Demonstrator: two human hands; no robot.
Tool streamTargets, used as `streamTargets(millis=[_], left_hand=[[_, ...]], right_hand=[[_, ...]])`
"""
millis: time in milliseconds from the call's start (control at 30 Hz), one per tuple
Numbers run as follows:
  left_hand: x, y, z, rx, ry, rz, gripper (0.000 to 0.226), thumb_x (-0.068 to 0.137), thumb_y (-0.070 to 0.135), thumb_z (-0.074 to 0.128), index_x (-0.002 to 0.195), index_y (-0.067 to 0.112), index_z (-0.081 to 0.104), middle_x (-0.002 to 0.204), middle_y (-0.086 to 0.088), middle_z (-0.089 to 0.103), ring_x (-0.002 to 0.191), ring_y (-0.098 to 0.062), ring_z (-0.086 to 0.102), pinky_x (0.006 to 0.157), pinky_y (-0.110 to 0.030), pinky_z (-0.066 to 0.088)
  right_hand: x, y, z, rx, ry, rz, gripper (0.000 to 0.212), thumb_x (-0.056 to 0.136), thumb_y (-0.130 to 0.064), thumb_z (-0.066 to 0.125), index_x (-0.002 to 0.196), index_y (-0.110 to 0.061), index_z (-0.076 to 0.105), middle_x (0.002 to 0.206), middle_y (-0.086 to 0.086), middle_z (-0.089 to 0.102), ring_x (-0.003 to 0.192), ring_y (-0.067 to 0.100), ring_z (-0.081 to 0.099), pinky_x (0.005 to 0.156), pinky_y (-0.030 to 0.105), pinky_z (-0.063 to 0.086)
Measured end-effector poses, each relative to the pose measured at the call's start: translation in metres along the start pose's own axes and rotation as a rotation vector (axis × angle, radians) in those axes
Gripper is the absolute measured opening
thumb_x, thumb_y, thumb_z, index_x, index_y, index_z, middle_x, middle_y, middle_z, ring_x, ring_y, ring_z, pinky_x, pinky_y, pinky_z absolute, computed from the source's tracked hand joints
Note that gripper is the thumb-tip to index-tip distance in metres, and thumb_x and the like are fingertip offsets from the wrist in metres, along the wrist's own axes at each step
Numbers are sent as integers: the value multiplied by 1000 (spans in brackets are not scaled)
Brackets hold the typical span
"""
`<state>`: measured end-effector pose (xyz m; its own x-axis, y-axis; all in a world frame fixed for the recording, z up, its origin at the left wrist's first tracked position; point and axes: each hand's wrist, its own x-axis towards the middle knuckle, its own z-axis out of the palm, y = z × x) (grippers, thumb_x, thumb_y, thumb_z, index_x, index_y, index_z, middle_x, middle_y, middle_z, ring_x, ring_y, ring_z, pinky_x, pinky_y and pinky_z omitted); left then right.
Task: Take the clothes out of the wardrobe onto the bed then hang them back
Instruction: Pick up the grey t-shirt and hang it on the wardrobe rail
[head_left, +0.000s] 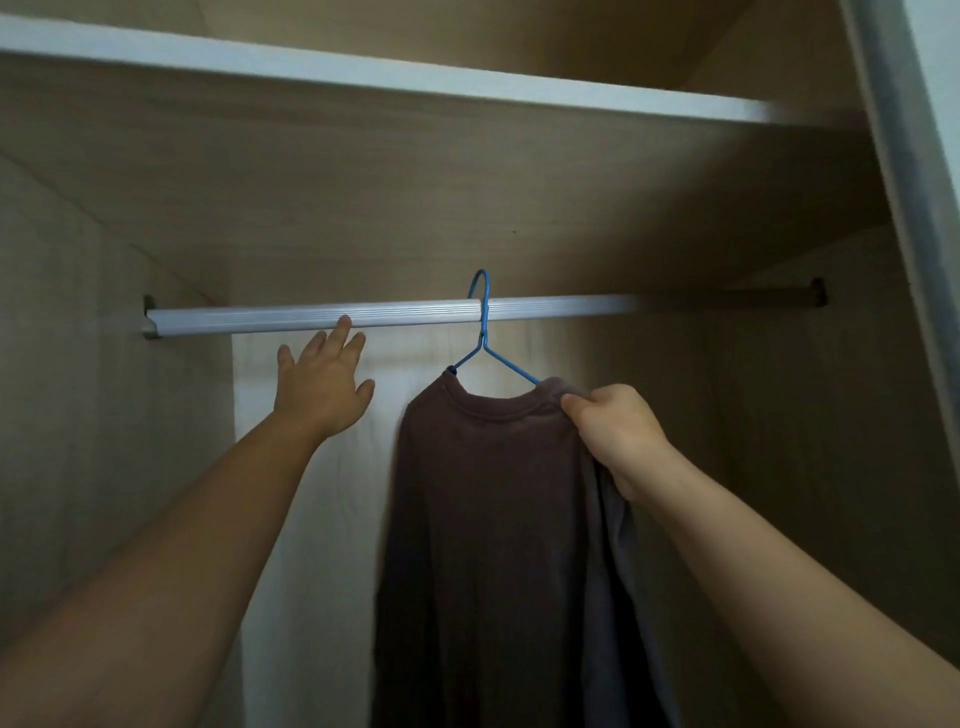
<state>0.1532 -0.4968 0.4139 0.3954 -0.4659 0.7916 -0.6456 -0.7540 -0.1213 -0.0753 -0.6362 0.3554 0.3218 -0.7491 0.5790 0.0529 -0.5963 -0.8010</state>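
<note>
Both forearms are extended into the wardrobe from the near edge. Right hand: fingers curled, the right shoulder of the brown sweater pinched just beside the collar. Grey fabric is seen along the sweater's right side, under that hand; whether it is a separate garment cannot be told. Left hand: raised left of the sweater, fingers straight and spread, nothing held. Its middle fingertip is seen at the rail's lower edge, contact not confirmed. The sweater is carried on a blue wire hanger, hooked over the metal rail right of centre. Further up, a white-edged shelf is fitted above the rail.
</note>
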Motion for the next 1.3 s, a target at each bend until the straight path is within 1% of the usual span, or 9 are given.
streamTargets(millis=[133, 233, 400, 467, 667, 933, 1033, 1167, 1300], left_hand=[[-7, 8, 0, -69, 29, -13, 60, 94, 38, 38, 146, 17, 15, 157, -5, 6, 144, -27, 9, 113, -54, 9], [-34, 26, -4, -226, 127, -38, 56, 94, 31, 40, 144, 15, 21, 156, -7, 15, 143, -28, 13, 113, -51, 11], [-123, 63, 6, -526, 287, -65, 49, 90, 31, 40, 134, 13, 42, 145, -9, 40, 134, -29, 34, 110, -47, 22], [-166, 74, 19, -625, 276, -94, 50, 86, 36, 36, 127, 11, 51, 137, -10, 50, 126, -29, 44, 106, -44, 30], [-283, 105, 44, -869, 120, -73, 48, 85, 38, 37, 116, 10, 59, 121, -8, 61, 112, -26, 56, 96, -39, 44], [-416, 121, 72, -974, -286, 69, 44, 82, 38, 39, 109, 12, 61, 112, -4, 63, 100, -22, 61, 85, -31, 48], [-464, 121, 79, -1052, -443, 73, 44, 79, 38, 40, 104, 9, 63, 107, -7, 65, 99, -23, 61, 87, -19, 39], [-518, 123, 75, -1178, -767, 100, 40, 83, 35, 48, 112, 9, 59, 113, -6, 59, 107, -20, 57, 88, -17, 36], [-554, 114, 65, -1187, -843, 312, 33, 90, 21, 52, 121, 11, 52, 121, -6, 55, 114, -19, 52, 92, -28, 43]], right_hand=[[-12, 13, 2, -131, -64, -5, 36, 90, -24, 48, 59, -6, 50, 59, 4, 44, 56, 19, 43, 47, 28, 27], [-23, 16, 0, -179, -74, -41, 34, 91, -25, 47, 74, 1, 59, 63, 6, 48, 69, 26, 51, 51, 30, 30], [-53, 22, -12, -255, -41, -136, 14, 87, -28, 55, 84, -14, 59, 80, 4, 57, 83, 23, 54, 67, 27, 35], [-76, 31, -20, -270, -14, -156, 18, 85, -30, 59, 96, -17, 58, 88, 0, 57, 85, 19, 54, 70, 25, 36], [-159, 76, -42, -288, -79, -83, 40, 81, -33, 64, 116, -20, 51, 90, -15, 53, 75, -4, 51, 64, 14, 42], [-283, 152, -63, -466, -209, 239, 34, 79, -33, 68, 108, -20, 56, 96, -3, 63, 81, 7, 59, 59, 5, 41], [-338, 177, -65, -565, -255, 423, 31, 80, -33, 66, 105, -17, 59, 98, 1, 64, 85, 15, 61, 67, 17, 44], [-412, 193, -62, -627, -174, 640, 29, 84, -28, 61, 108, -12, 60, 106, 7, 65, 97, 21, 61, 79, 24, 41], [-493, 188, -53, -631, -18, 835, 28, 88, -26, 55, 112, -13, 57, 103, 0, 62, 88, 13, 55, 77, 23, 40]])
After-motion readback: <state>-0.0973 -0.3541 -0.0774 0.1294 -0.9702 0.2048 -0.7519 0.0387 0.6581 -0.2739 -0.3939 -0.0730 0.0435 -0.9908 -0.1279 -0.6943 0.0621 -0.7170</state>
